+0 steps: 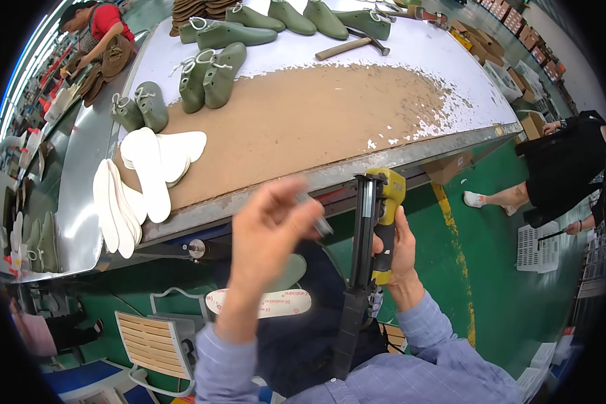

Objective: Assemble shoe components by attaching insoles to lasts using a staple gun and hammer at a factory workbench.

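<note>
My right hand point(402, 259) is wrapped round the grip of a yellow and black staple gun point(392, 195), held upright in front of my lap. Its long dark magazine point(361, 249) runs down the gun's left side. To the left of the gun, my left hand point(266, 232) is raised and smeared by motion. Between its thumb and fingers sits a short silvery strip of staples point(323, 224), blurred and apart from the gun. Below that hand, a pale insole with red print point(289, 304) lies on my lap, beside a green shoe last point(293, 271) that is partly hidden.
Across the worktable point(303, 114) lie white insoles point(151, 178), several green shoe lasts point(223, 77) and a hammer point(343, 48). A slatted chair point(151, 343) stands at lower left. One person in red point(108, 23) works at far left; another in black point(562, 168) is at right, near a white basket point(537, 248).
</note>
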A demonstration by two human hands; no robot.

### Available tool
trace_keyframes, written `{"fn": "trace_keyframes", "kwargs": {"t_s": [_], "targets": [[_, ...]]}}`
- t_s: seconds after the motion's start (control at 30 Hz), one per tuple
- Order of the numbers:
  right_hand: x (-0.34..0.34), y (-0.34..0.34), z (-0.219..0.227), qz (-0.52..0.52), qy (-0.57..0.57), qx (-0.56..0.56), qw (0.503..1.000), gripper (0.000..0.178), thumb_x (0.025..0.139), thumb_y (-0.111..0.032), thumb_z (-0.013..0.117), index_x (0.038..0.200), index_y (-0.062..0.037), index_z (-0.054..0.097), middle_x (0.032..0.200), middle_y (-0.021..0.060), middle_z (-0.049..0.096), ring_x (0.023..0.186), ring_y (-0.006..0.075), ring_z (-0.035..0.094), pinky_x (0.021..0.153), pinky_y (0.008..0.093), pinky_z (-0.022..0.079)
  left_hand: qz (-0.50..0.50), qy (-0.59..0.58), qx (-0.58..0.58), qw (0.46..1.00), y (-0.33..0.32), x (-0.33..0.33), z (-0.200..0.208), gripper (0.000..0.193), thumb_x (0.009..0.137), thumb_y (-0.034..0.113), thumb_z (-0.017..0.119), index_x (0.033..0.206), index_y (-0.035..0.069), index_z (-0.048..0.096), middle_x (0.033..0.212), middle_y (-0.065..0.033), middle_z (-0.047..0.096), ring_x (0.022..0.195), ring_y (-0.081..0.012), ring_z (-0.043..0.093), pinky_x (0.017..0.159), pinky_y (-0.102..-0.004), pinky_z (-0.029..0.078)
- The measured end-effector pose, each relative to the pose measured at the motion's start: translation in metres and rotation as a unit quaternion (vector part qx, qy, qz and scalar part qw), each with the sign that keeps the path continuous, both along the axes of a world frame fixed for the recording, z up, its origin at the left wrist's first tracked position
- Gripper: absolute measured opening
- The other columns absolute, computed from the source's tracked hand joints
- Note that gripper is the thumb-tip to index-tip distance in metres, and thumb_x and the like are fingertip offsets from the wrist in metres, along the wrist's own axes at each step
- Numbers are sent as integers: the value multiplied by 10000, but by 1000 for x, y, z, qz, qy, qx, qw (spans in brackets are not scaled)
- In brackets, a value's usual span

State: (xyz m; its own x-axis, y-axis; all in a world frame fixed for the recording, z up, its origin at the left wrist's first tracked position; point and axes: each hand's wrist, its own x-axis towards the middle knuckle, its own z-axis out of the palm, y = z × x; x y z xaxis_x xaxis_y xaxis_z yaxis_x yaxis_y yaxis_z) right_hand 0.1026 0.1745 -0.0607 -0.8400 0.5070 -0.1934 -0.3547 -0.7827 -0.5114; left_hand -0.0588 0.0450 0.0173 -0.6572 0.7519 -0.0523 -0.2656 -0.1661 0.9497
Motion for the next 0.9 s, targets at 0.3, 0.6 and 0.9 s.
{"fn": "trace_keyframes", "kwargs": {"t_s": [0.3, 0.6, 0.9], "targets": [[-4, -16, 10, -3, -91, 5, 996, 581, 1021, -545, 267, 1102, -66, 587, 548, -20, 459, 494, 86, 455, 466, 208, 399, -46, 79, 133, 987, 1, 47, -35, 280, 806, -27, 737, 1077, -34, 672, 977, -65, 569, 731, -106, 607, 664, -228, 515], [1, -14, -6, 37, 40, -82, 995, 561, 1012, -523, 338, 1163, -39, 580, 946, 120, 671, 762, 207, 677, 634, 314, 583, -58, 339, 47, 938, -7, 36, -3, 357, 737, 26, 800, 1071, 3, 676, 915, -53, 590, 659, -97, 557, 540, -240, 462], [-14, -14, 5, 8, 10, -70, 997, 549, 1000, -565, 334, 975, -78, 585, 584, -25, 434, 532, 136, 506, 441, 251, 489, -172, -76, -115, 976, -112, 131, -50, 814, 842, 291, 732, 1465, 11, 290, 1268, -134, 529, 1168, -234, 550, 1009, -376, 428]]}}
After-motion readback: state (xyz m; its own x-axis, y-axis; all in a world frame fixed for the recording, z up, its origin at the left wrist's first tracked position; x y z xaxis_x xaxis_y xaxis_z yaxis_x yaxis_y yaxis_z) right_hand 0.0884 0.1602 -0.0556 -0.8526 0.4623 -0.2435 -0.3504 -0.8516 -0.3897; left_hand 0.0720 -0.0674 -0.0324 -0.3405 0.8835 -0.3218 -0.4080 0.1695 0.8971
